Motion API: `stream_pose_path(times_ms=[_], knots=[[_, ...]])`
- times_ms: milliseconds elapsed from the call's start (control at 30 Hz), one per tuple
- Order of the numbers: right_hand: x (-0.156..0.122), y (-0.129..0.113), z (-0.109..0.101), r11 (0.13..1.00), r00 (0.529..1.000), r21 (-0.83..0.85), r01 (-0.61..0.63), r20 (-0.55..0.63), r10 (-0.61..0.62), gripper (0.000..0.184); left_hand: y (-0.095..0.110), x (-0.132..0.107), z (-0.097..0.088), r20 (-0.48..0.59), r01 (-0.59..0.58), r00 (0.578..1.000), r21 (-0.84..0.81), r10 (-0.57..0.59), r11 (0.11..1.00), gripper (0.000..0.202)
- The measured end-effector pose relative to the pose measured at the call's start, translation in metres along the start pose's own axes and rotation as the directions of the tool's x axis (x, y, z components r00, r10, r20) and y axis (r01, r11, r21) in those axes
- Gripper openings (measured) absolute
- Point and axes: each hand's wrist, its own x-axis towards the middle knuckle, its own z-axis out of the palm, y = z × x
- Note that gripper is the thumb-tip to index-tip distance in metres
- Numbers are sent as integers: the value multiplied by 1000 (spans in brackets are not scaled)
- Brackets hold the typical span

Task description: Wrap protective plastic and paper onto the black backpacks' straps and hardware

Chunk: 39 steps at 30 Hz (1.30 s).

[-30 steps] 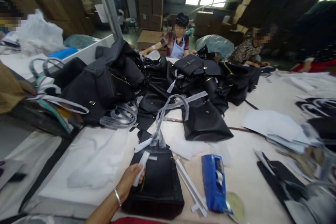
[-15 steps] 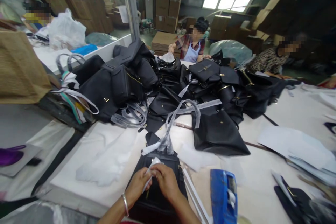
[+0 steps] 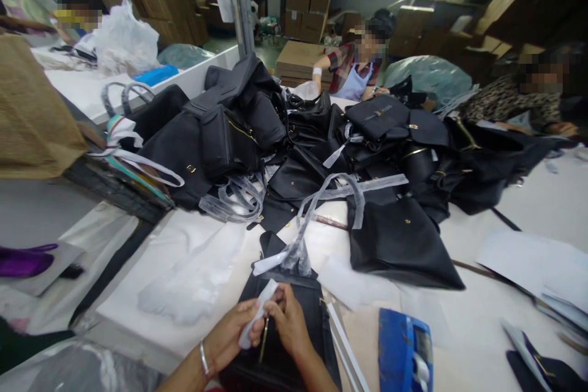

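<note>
My left hand (image 3: 234, 331), with a silver bangle at the wrist, is closed round a narrow folded white strip (image 3: 258, 315) that looks like tissue or thin foam. The fingers of my right hand (image 3: 287, 315) pinch the same strip near its upper end. Below both hands lies a black backpack (image 3: 301, 294) with a gold zip (image 3: 263, 340) on its front. Straps wrapped in clear plastic (image 3: 301, 220) run up from the top of this bag. What lies inside the folded strip, if anything, is hidden.
Black bags (image 3: 229, 141) are heaped across the table's far side, one black bag (image 3: 399, 245) lying nearer. A blue tape dispenser (image 3: 404, 349) stands at right, beside white strips (image 3: 344, 343). White sheets (image 3: 193, 282) lie left. A co-worker (image 3: 361, 67) sits opposite.
The view has shifted so that most things sit further right. My hands have turned the white strip, and more of its length shows between them.
</note>
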Motion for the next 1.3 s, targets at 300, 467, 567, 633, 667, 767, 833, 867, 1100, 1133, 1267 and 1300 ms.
stream_pose_path(times_ms=[300,467,567,633,667,767,833,867,1100,1133,1267,1300], knots=[[12,-6,-33,991,991,-119,58,127,-43,22,0,10,-5,-44,41,998,20,-40,999,28],[3,-4,-19,995,999,-95,1,46,4,40,-7,10,8,-144,-31,981,532,127,846,37],[6,-2,-7,994,998,-105,-27,49,32,44,-8,6,8,-88,-82,975,709,203,701,35],[11,-1,-5,996,995,-86,-39,92,47,51,-7,4,8,-64,-77,982,716,175,694,36],[13,-2,-4,997,992,-64,-42,115,49,55,-7,3,8,-62,-58,988,689,138,723,38],[19,-4,1,998,988,3,-58,144,57,60,-2,1,12,-36,-18,998,519,43,854,41],[21,-6,5,998,991,-55,-28,129,34,67,3,-1,15,-6,-25,1000,428,30,904,34],[22,-7,6,994,991,-112,-9,131,24,72,7,-3,15,8,-27,1000,406,27,914,31],[-15,-13,-68,932,997,-357,-62,-63,42,67,-1,9,-2,-173,35,982,577,80,816,45],[-26,-11,-82,902,982,-416,-117,-184,42,50,-8,13,-4,-194,31,974,613,113,790,52],[-63,3,-111,753,935,-579,-313,-327,138,37,-29,23,-4,-205,35,954,800,218,599,74],[-68,6,-111,728,936,-604,-325,-317,155,39,-30,23,-2,-199,46,953,839,227,542,74]])
